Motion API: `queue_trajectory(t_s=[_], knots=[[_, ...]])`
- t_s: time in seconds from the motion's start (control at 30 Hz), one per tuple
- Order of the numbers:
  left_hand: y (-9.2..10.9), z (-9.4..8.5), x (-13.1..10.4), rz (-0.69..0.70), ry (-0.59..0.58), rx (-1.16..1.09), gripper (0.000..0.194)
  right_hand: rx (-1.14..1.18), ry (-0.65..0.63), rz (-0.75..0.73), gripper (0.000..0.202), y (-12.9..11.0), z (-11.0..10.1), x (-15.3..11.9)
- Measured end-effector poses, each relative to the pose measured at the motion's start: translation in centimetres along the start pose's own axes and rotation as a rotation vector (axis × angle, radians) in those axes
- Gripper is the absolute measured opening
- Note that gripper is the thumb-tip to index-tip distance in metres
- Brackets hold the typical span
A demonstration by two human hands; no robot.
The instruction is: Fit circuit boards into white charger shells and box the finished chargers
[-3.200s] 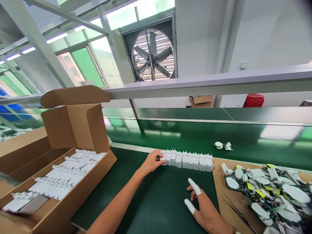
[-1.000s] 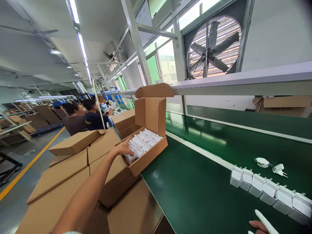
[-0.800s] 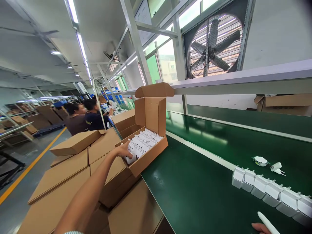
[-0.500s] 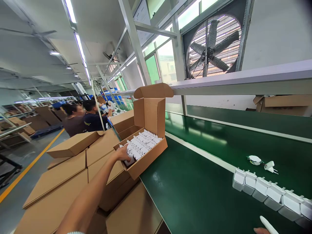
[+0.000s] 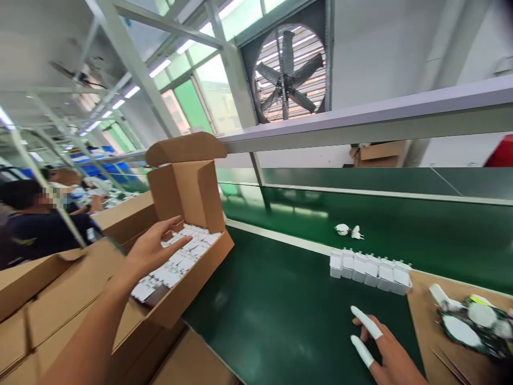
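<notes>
My left hand (image 5: 149, 250) hovers over the open cardboard box (image 5: 202, 278) at left, fingers and thumb spread with nothing between them. Rows of small white cartons (image 5: 182, 263) fill much of that box, and a dark gap shows at its near end. Over the green bench top, my right hand (image 5: 387, 350) has its fingers apart and holds nothing. White finger covers sit on two of its fingers. Just beyond it stands a row of several white cartons (image 5: 371, 271), side by side. A white plug (image 5: 356, 232) and a round white piece (image 5: 342, 229) lie behind that row.
Closed cardboard boxes (image 5: 72, 305) are stacked at left. A brown board (image 5: 420, 315) at right bears tweezers (image 5: 452, 368) and a heap of round white parts with dark wiring (image 5: 463, 330). A long shelf (image 5: 360, 120) crosses above the bench. Another person (image 5: 36, 230) sits far left.
The view has swung right. My left hand, earlier down inside the box's near end, has lifted and opened above the cartons. My right hand has come further into view.
</notes>
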State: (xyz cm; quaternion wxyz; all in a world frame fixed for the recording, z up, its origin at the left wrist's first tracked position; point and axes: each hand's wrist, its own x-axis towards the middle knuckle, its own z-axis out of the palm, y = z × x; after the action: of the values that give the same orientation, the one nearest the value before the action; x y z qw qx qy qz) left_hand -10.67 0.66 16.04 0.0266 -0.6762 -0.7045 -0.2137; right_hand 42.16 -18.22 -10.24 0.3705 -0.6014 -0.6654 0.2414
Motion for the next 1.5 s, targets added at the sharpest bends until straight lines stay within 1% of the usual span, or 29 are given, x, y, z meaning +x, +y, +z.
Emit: queue_trajectory(t_s=[0.03,0.07,0.1,0.13,0.2,0.27,0.33,0.4,0.47,0.5,0.57,0.67,0.73,0.8,0.87,0.93,0.97,1.03,1.07,1.1,1.13,1.17,1.2,1.23,1.3,1.37,1.4,1.43,1.5], knots=[[2.5,0.3,0.2,0.061,-0.037,-0.135,0.080,-0.028,-0.009,-0.026,0.039,-0.5,-0.1,-0.1],[5.2,1.0,0.4,0.138,-0.110,-0.266,0.081,-0.053,-0.012,-0.050,0.042,-1.0,-0.2,-0.1],[7.8,2.3,0.5,0.217,-0.204,-0.375,0.082,-0.075,-0.012,-0.075,0.044,-1.5,-0.2,-0.2],[10.5,4.1,0.6,0.291,-0.319,-0.451,0.084,-0.094,-0.011,-0.100,0.046,-1.9,-0.3,-0.2],[15.7,8.9,0.8,0.426,-0.515,-0.513,0.085,-0.119,0.001,-0.160,0.049,-2.8,-0.5,-0.2],[20.6,14.4,1.1,0.499,-0.632,-0.531,0.080,-0.134,0.027,-0.204,0.053,-3.6,-0.8,-0.4],[25.0,19.6,1.6,0.522,-0.663,-0.516,0.073,-0.138,0.055,-0.222,0.057,-4.2,-1.2,-0.6],[28.8,23.7,2.2,0.528,-0.661,-0.503,0.071,-0.143,0.081,-0.225,0.059,-4.4,-1.4,-0.6],[32.0,26.5,2.7,0.521,-0.641,-0.502,0.072,-0.155,0.082,-0.229,0.059,-4.4,-1.4,-0.3],[33.3,27.5,2.9,0.514,-0.629,-0.506,0.073,-0.163,0.070,-0.227,0.058,-4.2,-1.3,-0.2],[35.3,28.7,3.3,0.489,-0.608,-0.523,0.072,-0.169,0.020,-0.210,0.054,-3.9,-1.3,0.1],[36.5,29.2,3.9,0.428,-0.589,-0.564,0.065,-0.135,-0.036,-0.142,0.049,-3.6,-1.2,-0.2],[36.6,28.5,4.2,0.389,-0.573,-0.605,0.069,-0.121,-0.031,-0.112,0.045,-3.6,-1.0,-0.5],[36.7,27.0,4.1,0.375,-0.544,-0.662,0.077,-0.128,-0.031,-0.136,0.036,-3.5,-0.6,-0.6],[37.2,24.7,3.2,0.406,-0.523,-0.739,0.081,-0.156,-0.067,-0.191,0.026,-3.4,-0.3,-0.3],[38.2,22.0,1.1,0.501,-0.531,-0.834,0.078,-0.201,-0.107,-0.220,0.022,-3.3,-0.1,0.2],[38.8,20.6,-0.4,0.597,-0.532,-0.892,0.072,-0.226,-0.121,-0.230,0.021,-3.3,-0.1,0.5],[40.1,18.4,-4.3,0.857,-0.541,-0.865,0.057,-0.265,-0.130,-0.242,0.020,-3.4,-0.1,0.8],[40.8,17.7,-6.5,0.980,-0.569,-0.830,0.051,-0.281,-0.129,-0.247,0.019,-3.5,-0.2,0.9],[41.5,17.5,-8.8,1.094,-0.636,-0.806,0.048,-0.299,-0.129,-0.255,0.018,-3.6,-0.2,0.9],[42.2,17.6,-11.0,1.185,-0.710,-0.787,0.049,-0.319,-0.128,-0.265,0.017,-3.6,-0.2,0.9],[42.9,18.2,-13.0,1.269,-0.786,-0.762,0.051,-0.337,-0.124,-0.273,0.015,-3.7,-0.1,0.9],[43.7,19.1,-14.7,1.317,-0.839,-0.736,0.055,-0.350,-0.121,-0.281,0.014,-3.7,0.0,0.8],[44.4,20.2,-16.2,1.334,-0.864,-0.717,0.057,-0.357,-0.119,-0.290,0.013,-3.6,0.2,0.7],[45.7,22.4,-18.1,1.349,-0.850,-0.676,0.060,-0.354,-0.116,-0.291,0.014,-3.5,0.3,0.6],[46.5,23.6,-18.7,1.368,-0.811,-0.635,0.068,-0.341,-0.108,-0.288,0.017,-3.5,0.4,0.4],[46.6,23.7,-18.6,1.383,-0.787,-0.613,0.073,-0.332,-0.102,-0.295,0.017,-3.5,0.3,0.3],[46.5,23.4,-18.2,1.394,-0.756,-0.590,0.079,-0.322,-0.091,-0.301,0.019,-3.6,0.1,0.2],[45.4,22.1,-16.4,1.367,-0.656,-0.537,0.087,-0.313,-0.083,-0.312,0.019,-3.9,-0.3,0.1]])
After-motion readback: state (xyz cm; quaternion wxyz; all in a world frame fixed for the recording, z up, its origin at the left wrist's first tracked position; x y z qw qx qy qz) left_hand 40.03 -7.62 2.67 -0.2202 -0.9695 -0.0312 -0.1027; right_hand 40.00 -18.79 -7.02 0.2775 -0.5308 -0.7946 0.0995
